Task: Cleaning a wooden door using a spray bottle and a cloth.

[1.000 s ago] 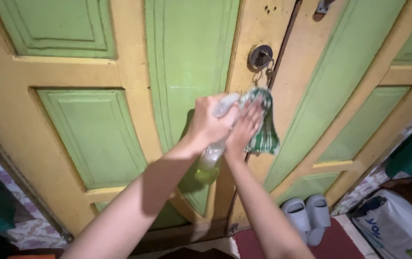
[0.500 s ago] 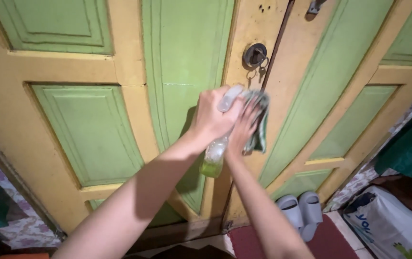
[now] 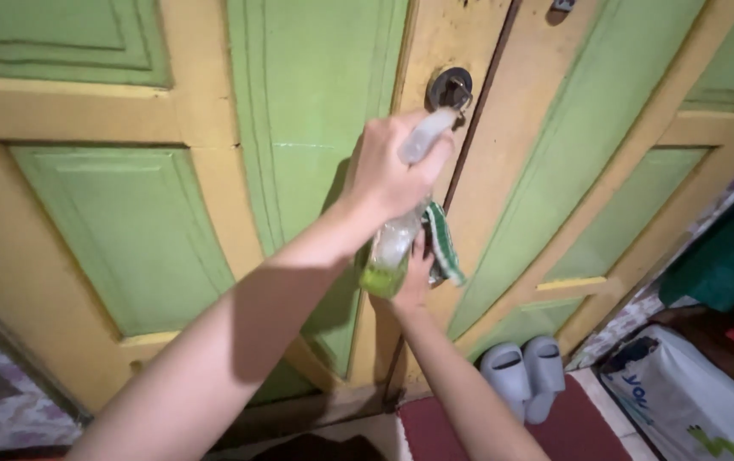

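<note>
Left hand (image 3: 388, 171) clenched around clear plastic spray bottle (image 3: 390, 248), yellow-green liquid inside; right hand (image 3: 416, 275) pinches checked green cloth (image 3: 442, 243).

The door (image 3: 128, 230) is standing as a flat wall right in front of both hands, closing off all room ahead. The round lock (image 3: 450, 87) is sticking out just above the left hand (image 3: 388, 171) and the spray bottle (image 3: 393, 243) it is gripping. The right hand (image 3: 416, 275) is sitting under the bottle, pressing a green checked cloth (image 3: 442, 245) against the door. Open air is lying to the left along the panels. Low on the right, grey slippers (image 3: 525, 376) and a white bag (image 3: 691, 397) are crowding the floor (image 3: 597, 431).
</note>
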